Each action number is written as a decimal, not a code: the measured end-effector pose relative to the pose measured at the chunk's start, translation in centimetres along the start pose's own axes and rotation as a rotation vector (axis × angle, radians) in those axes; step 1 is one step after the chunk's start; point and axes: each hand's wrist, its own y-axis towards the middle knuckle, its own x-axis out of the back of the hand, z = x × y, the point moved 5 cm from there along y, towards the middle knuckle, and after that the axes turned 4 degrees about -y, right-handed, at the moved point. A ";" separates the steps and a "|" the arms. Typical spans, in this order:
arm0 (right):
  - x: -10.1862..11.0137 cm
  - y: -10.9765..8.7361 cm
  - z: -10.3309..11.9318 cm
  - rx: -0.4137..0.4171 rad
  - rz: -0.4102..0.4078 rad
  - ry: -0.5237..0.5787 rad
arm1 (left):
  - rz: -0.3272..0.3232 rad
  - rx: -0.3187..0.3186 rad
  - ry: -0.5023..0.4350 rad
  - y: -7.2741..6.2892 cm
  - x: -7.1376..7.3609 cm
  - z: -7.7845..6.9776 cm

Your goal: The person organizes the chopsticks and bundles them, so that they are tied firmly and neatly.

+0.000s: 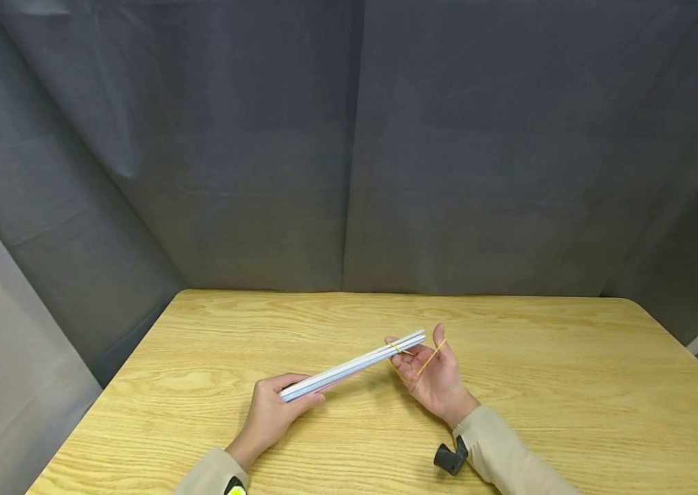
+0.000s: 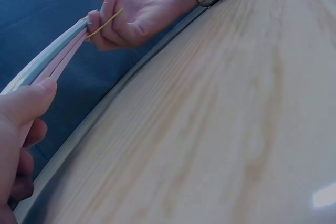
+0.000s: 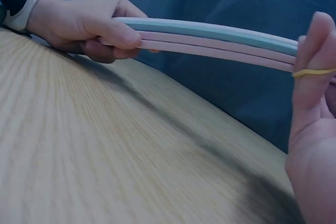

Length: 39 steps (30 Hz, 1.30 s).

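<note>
A bundle of long slim sticks (image 1: pixel 351 366), white, blue and pink, slants up to the right above the table. My left hand (image 1: pixel 271 414) grips its lower left end, thumb on the near side and fingers behind. A yellow rubber band (image 1: pixel 432 358) loops over the bundle's far right end and is stretched across my right hand (image 1: pixel 439 386). That hand's fingers are bent at the bundle's end with the band hooked on them, while the thumb stands up apart. In the right wrist view the band (image 3: pixel 314 72) crosses the fingers; the bundle's tip is hidden behind them.
Below both hands lies a light wood-grain table (image 1: pixel 571 385) with rounded far corners. Dark grey curtains (image 1: pixel 349 151) hang behind it and at the sides. A black wrist mount (image 1: pixel 451 456) sticks out from the right sleeve.
</note>
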 end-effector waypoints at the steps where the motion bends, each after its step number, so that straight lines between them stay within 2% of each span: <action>1: 0.1 0.0 0.1 -0.004 -0.002 -0.004 | 0.003 -0.010 0.006 0.0 0.0 0.0; 6: 0.4 -0.3 0.3 -0.049 -0.015 -0.054 | 0.016 -0.079 0.013 0.1 0.2 -0.1; 11: 0.3 -0.4 0.7 -0.095 0.025 -0.054 | 0.027 -0.154 0.016 0.2 0.3 -0.3; 17: 0.4 -0.4 0.6 -0.117 0.033 -0.099 | 0.027 -0.170 0.037 0.2 0.4 -0.4; 19: 0.6 -0.4 0.5 -0.118 0.032 -0.152 | 0.027 -0.174 0.049 0.2 0.5 -0.4; 23: 0.7 -0.3 0.3 -0.092 0.038 -0.353 | 0.026 -0.195 0.076 0.1 0.5 -0.4; 26: 0.9 -0.3 0.2 -0.076 -0.012 -0.492 | 0.021 -0.209 0.100 0.1 0.4 -0.5; 32: 1.6 -0.5 0.0 -0.070 -0.155 -0.700 | 0.008 -0.237 0.137 0.1 0.4 -0.4; 39: 1.9 -0.3 -0.3 -0.093 -0.254 -0.786 | -0.002 -0.238 0.127 0.0 0.4 -0.4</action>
